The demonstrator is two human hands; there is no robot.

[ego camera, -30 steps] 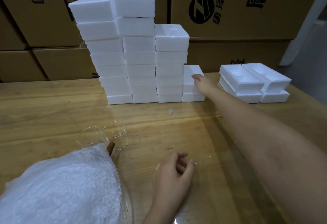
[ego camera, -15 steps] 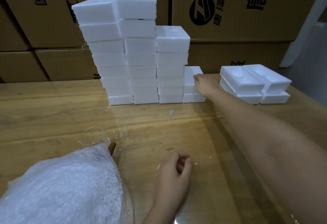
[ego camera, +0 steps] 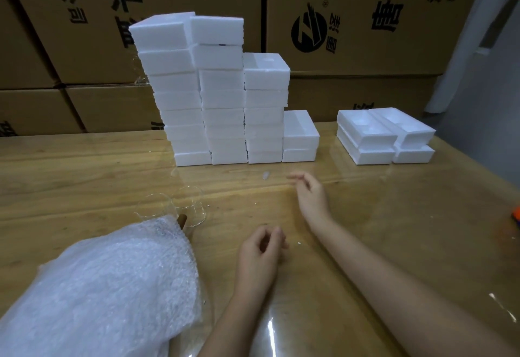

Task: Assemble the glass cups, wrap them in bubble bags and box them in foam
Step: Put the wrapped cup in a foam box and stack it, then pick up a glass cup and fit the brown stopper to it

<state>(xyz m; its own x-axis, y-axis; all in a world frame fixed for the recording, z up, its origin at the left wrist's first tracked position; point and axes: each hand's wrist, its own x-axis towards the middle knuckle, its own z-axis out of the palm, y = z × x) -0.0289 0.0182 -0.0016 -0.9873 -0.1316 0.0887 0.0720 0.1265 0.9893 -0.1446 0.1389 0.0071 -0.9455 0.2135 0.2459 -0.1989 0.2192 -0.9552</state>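
Two clear glass cups [ego camera: 174, 210] stand on the wooden table [ego camera: 394, 230], a brown handle showing between them. A heap of bubble bags [ego camera: 112, 286] lies at the near left, partly hiding the cups. Closed white foam boxes [ego camera: 222, 89] are stacked in several columns at the back; the lowest stack [ego camera: 300, 137] is on their right. Open foam halves [ego camera: 385, 134] sit further right. My right hand [ego camera: 311, 196] hovers above the table in front of the low stack, fingers loosely curled, holding nothing. My left hand [ego camera: 260, 255] rests on the table with loosely curled fingers, empty.
Large printed cardboard cartons [ego camera: 351, 18] form a wall behind the table. A small white scrap [ego camera: 265, 175] lies in front of the stacks. An orange object [ego camera: 516, 216] peeks in at the right edge. A transparent sheet covers the tabletop.
My right hand has left the low foam stack and drawn back towards me over the table. My left hand has stayed in place.
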